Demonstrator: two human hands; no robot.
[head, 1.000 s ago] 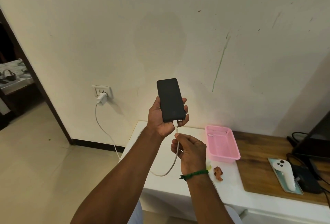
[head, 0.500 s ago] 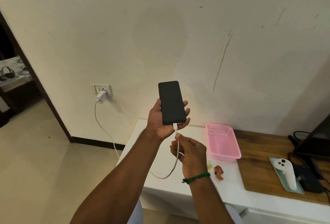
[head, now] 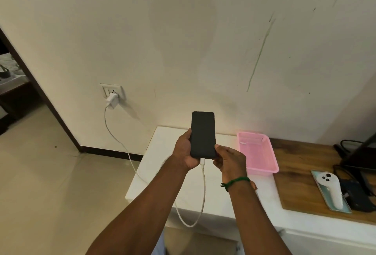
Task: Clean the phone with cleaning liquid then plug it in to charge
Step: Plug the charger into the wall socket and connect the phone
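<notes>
I hold a black phone (head: 202, 133) upright over the white table (head: 160, 165), its dark screen facing me. My left hand (head: 184, 151) grips its lower left edge. My right hand (head: 227, 160) holds its lower right corner. A white charging cable (head: 203, 189) is plugged into the phone's bottom and loops down, then runs left up to a white charger (head: 112, 100) in the wall socket (head: 110, 90).
A pink plastic basket (head: 258, 159) stands on the table just right of my hands. Further right, a wooden board (head: 301, 181) carries a second phone (head: 330, 190) with a white object on it, black cables and a dark screen. A doorway opens at the left.
My right hand let go of the cable plug and moved up to the phone's lower right corner. Both hands and the phone sit lower in view, closer to the table.
</notes>
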